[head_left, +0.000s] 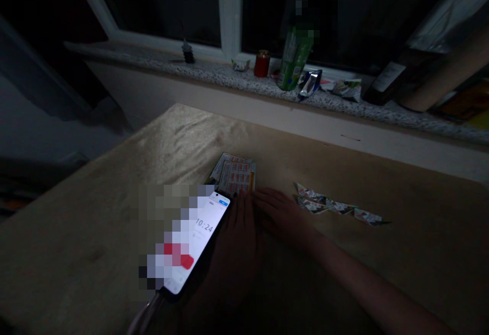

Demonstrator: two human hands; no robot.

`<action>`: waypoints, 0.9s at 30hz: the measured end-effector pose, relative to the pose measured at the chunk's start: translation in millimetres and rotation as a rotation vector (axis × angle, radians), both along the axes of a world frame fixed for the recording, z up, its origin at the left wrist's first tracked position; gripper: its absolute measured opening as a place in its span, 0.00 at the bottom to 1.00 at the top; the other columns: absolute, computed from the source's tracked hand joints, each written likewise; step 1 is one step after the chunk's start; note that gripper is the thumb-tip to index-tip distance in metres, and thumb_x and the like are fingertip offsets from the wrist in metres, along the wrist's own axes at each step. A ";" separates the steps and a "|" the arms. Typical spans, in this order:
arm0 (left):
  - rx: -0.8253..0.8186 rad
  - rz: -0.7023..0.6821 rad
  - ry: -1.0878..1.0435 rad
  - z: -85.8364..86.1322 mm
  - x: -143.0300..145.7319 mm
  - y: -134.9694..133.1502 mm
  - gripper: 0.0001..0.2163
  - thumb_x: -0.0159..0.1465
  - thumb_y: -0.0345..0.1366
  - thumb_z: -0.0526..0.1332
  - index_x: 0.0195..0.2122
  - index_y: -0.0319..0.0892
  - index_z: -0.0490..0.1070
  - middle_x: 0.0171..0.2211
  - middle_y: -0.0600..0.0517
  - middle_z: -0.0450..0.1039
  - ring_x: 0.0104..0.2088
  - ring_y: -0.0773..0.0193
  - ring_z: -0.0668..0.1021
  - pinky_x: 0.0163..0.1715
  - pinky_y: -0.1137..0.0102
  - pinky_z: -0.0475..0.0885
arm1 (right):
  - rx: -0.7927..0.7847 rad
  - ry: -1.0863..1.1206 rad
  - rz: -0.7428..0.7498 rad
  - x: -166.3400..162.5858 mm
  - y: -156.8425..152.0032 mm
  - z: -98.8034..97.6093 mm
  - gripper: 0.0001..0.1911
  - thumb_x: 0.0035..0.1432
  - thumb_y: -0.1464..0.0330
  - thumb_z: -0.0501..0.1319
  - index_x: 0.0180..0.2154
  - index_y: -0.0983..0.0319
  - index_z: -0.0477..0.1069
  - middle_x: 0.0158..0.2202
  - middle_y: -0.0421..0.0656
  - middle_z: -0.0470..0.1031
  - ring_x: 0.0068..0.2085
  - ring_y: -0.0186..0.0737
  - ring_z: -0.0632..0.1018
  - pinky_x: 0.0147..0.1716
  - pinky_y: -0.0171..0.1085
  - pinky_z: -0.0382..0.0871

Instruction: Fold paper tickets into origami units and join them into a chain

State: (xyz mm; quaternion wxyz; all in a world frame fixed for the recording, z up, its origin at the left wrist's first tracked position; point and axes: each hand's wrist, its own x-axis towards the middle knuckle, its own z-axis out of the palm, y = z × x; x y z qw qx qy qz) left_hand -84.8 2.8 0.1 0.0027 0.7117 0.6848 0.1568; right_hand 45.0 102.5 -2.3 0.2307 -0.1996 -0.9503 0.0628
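Note:
My left hand (239,238) lies low on the table with fingers stretched forward, the tips at the near edge of a small stack of printed cards (237,174). My right hand (280,215) rests flat beside it, fingers together and pointing left toward the left hand's fingers. Nothing shows in either hand, though the space under the palms is dark and hidden. Just left of my left hand is a lit phone (202,233) showing 10:24; part of it is blurred out. Right of my right hand lies a zigzag strip of folded printed paper pieces (332,206).
Behind the wooden table (95,213) runs a speckled windowsill (153,62). On it stand a red jar (262,64), a tall green can (293,60), a crumpled foil wrapper (310,84) and a dark box (387,81). A cable (147,314) lies below the phone. The room is dim.

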 end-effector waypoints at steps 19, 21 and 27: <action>0.002 0.030 0.009 1.3 4.1 1.5 0.27 0.59 0.30 0.49 0.60 0.26 0.48 0.61 0.34 0.50 0.61 0.48 0.54 0.56 0.55 0.59 | -0.068 -0.129 0.057 -14.2 19.5 -8.7 0.21 0.59 0.72 0.55 0.55 0.66 0.62 0.57 0.52 0.64 0.59 0.45 0.62 0.59 0.49 0.55; 0.000 0.016 -0.014 2.7 4.1 2.3 0.26 0.61 0.32 0.49 0.60 0.26 0.48 0.61 0.33 0.50 0.61 0.47 0.54 0.55 0.54 0.59 | 0.003 -0.147 0.070 -11.1 18.0 -7.6 0.19 0.59 0.74 0.55 0.53 0.65 0.64 0.55 0.51 0.67 0.57 0.44 0.65 0.58 0.49 0.57; 0.048 -0.123 0.015 9.7 8.9 2.3 0.27 0.61 0.35 0.52 0.59 0.26 0.50 0.61 0.34 0.52 0.61 0.48 0.55 0.57 0.53 0.57 | 0.192 -0.190 0.158 -0.6 14.5 -4.2 0.17 0.58 0.77 0.55 0.49 0.65 0.68 0.54 0.51 0.68 0.58 0.44 0.64 0.57 0.48 0.59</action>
